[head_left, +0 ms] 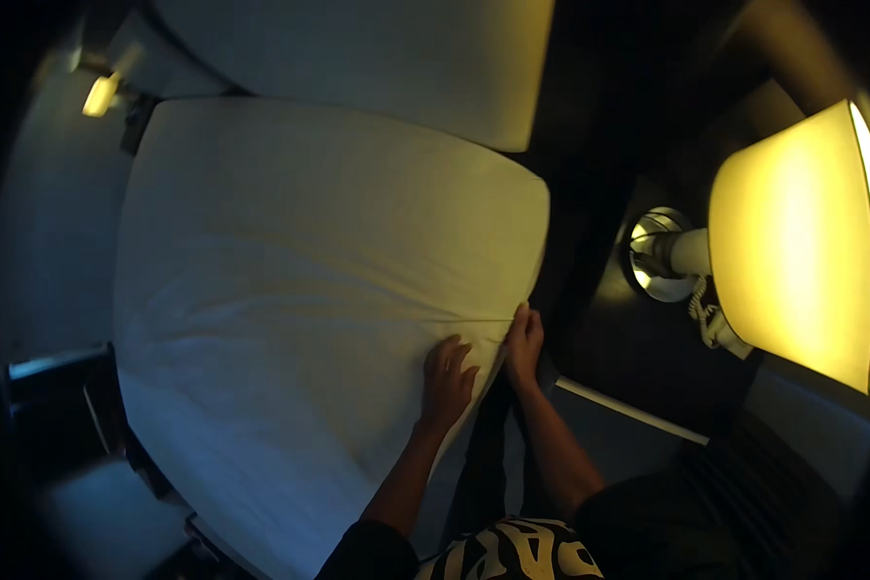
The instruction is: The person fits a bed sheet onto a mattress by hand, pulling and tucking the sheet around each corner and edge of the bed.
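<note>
A white bed sheet [290, 213] covers the mattress in front of me. My right hand [524, 345] is at the bed's right edge, its fingers closed on the border of the sheet. A taut crease runs from that grip leftward across the fabric. Just left of it, my left hand [448, 379] rests on top of the sheet with its fingers apart and slightly bent, holding nothing. Softer wrinkles spread over the middle of the bed. The underside of the right hand's grip is hidden.
A lit lamp [793, 246] with a yellow shade stands on a dark bedside table [604, 333] to the right, beside a corded telephone [727, 333]. A pale headboard [377, 58] rises behind the bed. A small wall light [100, 96] glows at the far left.
</note>
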`<state>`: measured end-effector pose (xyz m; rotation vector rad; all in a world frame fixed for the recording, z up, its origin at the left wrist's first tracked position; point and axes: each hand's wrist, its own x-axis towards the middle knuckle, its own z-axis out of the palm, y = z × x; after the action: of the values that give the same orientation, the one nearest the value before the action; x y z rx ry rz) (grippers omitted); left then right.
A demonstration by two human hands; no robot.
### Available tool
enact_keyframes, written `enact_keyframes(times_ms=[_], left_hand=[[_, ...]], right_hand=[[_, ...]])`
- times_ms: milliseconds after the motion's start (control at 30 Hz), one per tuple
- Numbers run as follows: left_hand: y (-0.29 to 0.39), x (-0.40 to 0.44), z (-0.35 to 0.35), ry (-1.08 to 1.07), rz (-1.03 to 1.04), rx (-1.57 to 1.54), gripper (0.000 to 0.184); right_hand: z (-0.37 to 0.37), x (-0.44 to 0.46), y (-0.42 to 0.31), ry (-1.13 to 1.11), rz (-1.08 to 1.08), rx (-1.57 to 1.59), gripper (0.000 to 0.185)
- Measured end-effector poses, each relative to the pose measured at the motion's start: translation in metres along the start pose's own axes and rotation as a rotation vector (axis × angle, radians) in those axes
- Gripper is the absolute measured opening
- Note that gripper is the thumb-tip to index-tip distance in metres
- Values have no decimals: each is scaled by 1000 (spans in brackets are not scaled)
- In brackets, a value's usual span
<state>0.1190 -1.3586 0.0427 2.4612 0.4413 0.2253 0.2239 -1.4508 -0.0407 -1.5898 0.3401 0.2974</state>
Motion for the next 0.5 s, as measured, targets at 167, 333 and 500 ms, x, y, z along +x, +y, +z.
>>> enact_keyframes(times_ms=[167,333,500], left_hand=[[-18,-43,-14,54,-44,203,25],[-33,-43,-2,75,59,208,15],[-36,-57,4,29,36,150,12]], right_hand=[[-10,-55,-5,-184,-114,-275,37],[-13,-54,-19,-262,-215,-369,40],[-19,-64,-10,-254,-312,-358,42]])
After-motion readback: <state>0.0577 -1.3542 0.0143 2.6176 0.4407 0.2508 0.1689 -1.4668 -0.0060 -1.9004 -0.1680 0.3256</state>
